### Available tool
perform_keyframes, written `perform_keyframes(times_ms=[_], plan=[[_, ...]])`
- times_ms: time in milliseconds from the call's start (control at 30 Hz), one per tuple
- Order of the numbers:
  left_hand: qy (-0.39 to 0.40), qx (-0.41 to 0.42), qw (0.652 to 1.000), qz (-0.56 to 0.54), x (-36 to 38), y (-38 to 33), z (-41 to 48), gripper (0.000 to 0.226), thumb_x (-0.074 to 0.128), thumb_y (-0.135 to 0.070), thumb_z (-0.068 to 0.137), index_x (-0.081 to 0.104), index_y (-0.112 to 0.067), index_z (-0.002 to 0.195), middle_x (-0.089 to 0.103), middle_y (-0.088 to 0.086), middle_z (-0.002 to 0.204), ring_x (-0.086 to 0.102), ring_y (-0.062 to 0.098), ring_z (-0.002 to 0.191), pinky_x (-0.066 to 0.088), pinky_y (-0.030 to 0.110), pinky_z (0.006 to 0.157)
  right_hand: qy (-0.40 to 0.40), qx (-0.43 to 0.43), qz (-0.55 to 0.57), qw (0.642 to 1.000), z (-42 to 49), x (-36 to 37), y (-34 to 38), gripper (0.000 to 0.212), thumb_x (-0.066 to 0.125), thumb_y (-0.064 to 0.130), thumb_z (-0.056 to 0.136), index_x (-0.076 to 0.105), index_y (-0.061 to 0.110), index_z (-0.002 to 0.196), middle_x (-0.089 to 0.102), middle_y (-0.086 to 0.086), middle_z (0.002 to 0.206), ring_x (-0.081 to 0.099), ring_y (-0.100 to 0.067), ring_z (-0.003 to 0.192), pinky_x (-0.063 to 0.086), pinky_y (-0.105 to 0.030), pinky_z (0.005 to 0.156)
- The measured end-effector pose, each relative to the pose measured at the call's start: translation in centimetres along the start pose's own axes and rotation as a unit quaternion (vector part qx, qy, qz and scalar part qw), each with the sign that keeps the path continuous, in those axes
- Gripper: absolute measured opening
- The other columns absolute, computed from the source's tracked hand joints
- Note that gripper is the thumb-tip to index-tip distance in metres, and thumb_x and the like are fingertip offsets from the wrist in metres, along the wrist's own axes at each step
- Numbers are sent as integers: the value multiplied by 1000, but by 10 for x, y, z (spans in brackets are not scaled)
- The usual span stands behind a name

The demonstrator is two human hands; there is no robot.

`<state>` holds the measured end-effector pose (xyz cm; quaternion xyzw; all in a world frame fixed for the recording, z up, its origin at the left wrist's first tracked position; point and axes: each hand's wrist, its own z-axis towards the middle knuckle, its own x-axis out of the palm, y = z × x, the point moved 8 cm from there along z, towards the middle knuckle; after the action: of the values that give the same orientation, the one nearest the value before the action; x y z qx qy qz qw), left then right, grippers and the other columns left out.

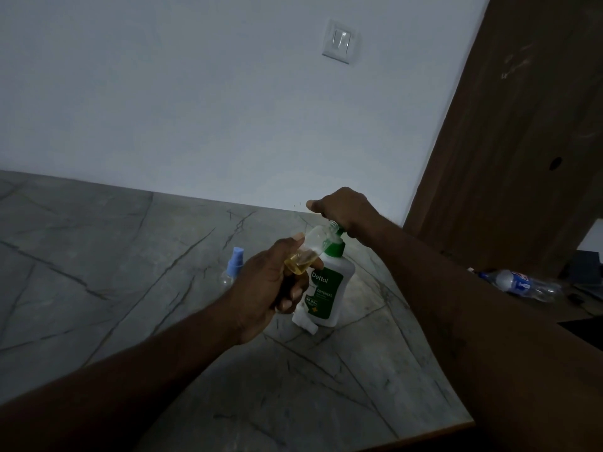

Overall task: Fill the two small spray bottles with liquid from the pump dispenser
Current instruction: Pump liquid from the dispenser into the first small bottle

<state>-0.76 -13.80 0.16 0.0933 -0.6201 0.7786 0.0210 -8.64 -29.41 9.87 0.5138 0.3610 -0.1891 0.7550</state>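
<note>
A white pump dispenser (pixel 329 288) with a green collar and green label stands on the grey marble counter (pixel 130 256). My right hand (pixel 342 208) presses down on its pump head. My left hand (pixel 270 285) holds a small clear spray bottle (pixel 308 252) without its cap, tilted, its open neck up at the pump's nozzle. Yellow liquid sits in the bottle's lower part. A second small clear spray bottle (pixel 233 267) with a light blue spray top stands on the counter to the left, partly hidden behind my left hand.
A white cap-like piece (pixel 305 322) lies at the dispenser's base. The counter's edge curves off at the right. Beyond it a plastic water bottle (pixel 518 283) lies on a lower dark surface. A brown wooden panel (pixel 509 141) rises at the right; a wall switch (pixel 339 42) is above.
</note>
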Motion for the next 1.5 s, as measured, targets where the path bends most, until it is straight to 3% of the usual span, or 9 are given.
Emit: perform_keyframes(times_ms=[233, 500, 633, 767, 867, 1033, 1200, 1333, 1500], plan=[[16, 14, 1000, -10, 0, 3, 3, 62, 35, -48, 106, 69, 3, 102, 42, 3, 51, 31, 11, 40, 25, 23, 46, 19, 29, 26, 999, -4, 9, -13, 39, 73, 42, 86, 50, 16, 69, 50, 0, 68, 44, -14, 54, 32, -27, 49], [-3, 11, 1000, -7, -1, -4, 1, 62, 36, -47, 105, 70, 4, 104, 45, 2, 51, 34, 11, 42, 28, 23, 45, -1, -20, -34, 999, -6, -4, 8, 40, 70, 44, 88, 59, 6, 82, 59, -5, 77, 57, -20, 71, 47, -33, 69], [1, 18, 1000, -10, -2, -4, 0, 62, 35, -45, 107, 68, 7, 102, 45, 3, 51, 35, 12, 42, 27, 24, 45, 24, 11, -6, 1000, -1, 7, -4, 39, 71, 41, 86, 68, 6, 103, 65, -6, 90, 60, -21, 79, 47, -33, 65], [1, 17, 1000, -5, -1, -3, -1, 63, 35, -45, 106, 68, 8, 101, 45, 5, 51, 35, 13, 42, 27, 23, 45, 24, 26, 9, 999, 0, 12, -13, 36, 72, 43, 86, 64, 9, 95, 62, -6, 86, 56, -19, 68, 42, -30, 53], [1, 19, 1000, 2, -1, -5, -2, 62, 35, -46, 106, 69, 6, 102, 48, 3, 51, 38, 13, 43, 30, 23, 44, 10, 6, -10, 1000, -1, 7, -7, 41, 70, 45, 87, 66, 6, 97, 65, -8, 92, 59, -21, 75, 44, -30, 61], [-1, 14, 1000, -1, 0, -7, -2, 57, 36, -46, 105, 72, -2, 107, 55, 4, 57, 44, 12, 47, 35, 23, 46, -8, -13, -13, 1000, -1, -3, 2, 42, 70, 46, 87, 64, 5, 93, 62, -5, 80, 55, -18, 66, 37, -27, 55], [7, 14, 1000, 3, 1, -4, -2, 59, 35, -46, 105, 70, 2, 108, 55, 4, 57, 43, 13, 47, 35, 23, 45, 8, 2, 18, 1000, -1, 8, -11, 40, 68, 47, 89, 57, 9, 82, 59, -8, 84, 54, -19, 64, 36, -26, 51], [11, 22, 1000, 14, 2, -2, -3, 56, 41, -47, 101, 69, 0, 109, 61, 4, 62, 47, 14, 48, 38, 23, 45, 3, -14, 17, 1000, -4, 5, -6, 41, 68, 47, 89, 62, 7, 90, 63, -9, 91, 58, -24, 77, 38, -28, 57], [-14, 94, 991, 90, 3, -10, -5, 39, 49, -48, 95, 65, -15, 109, 72, 7, 82, 56, 18, 49, 45, 27, 46, 11, -37, 42, 998, -7, -5, 5, 45, 62, 48, 93, 59, 11, 68, 58, -2, 69, 48, -17, 56, 35, -26, 48]])
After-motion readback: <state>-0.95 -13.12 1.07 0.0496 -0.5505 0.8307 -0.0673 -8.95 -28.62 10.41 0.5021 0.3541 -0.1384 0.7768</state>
